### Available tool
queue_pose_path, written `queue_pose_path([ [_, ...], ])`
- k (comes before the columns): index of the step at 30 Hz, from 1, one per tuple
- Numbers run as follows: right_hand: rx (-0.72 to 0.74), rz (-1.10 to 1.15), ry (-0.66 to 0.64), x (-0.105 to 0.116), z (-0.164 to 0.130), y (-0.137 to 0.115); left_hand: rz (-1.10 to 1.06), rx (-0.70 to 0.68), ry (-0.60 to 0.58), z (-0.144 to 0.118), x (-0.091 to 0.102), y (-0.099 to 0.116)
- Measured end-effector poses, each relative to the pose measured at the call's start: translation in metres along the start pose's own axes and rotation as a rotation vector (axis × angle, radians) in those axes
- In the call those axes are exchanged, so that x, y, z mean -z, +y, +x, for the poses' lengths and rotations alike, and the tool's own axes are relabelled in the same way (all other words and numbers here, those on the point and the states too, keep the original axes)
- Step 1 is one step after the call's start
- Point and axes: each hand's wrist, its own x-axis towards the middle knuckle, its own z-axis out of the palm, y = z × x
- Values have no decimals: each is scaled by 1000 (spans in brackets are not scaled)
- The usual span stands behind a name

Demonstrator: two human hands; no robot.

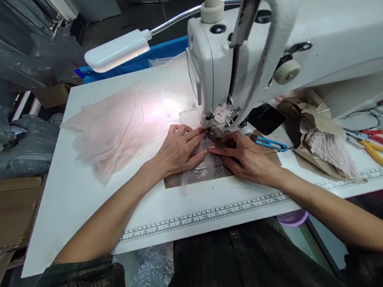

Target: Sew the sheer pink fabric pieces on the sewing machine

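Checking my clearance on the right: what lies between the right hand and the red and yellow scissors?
In the head view, blue snips and crumpled brown paper holding pink fabric lie between the right hand and scissors.

left hand (pixel 178 150) flat on sheer fabric (pixel 201 172) | right hand (pixel 247 158) pinching it, apparently | sewing machine (pixel 270 50) presser foot (pixel 213 132) just beyond

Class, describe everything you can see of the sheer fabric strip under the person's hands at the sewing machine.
The sheer fabric strip is thin, see-through and slightly shiny, like netting or organza. It lies flat but wrinkled over a brown panel in the white table, running from the table's front edge toward the needle of the sewing machine. The left hand presses its left side; the right hand pins its right side, fingertips near the presser foot.
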Motion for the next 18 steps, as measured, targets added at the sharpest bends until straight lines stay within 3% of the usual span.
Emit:
queue_pose_path([
  [18,15,-19,50,-5,-3,0,-4,-30,43,-3,-8,-4],
])
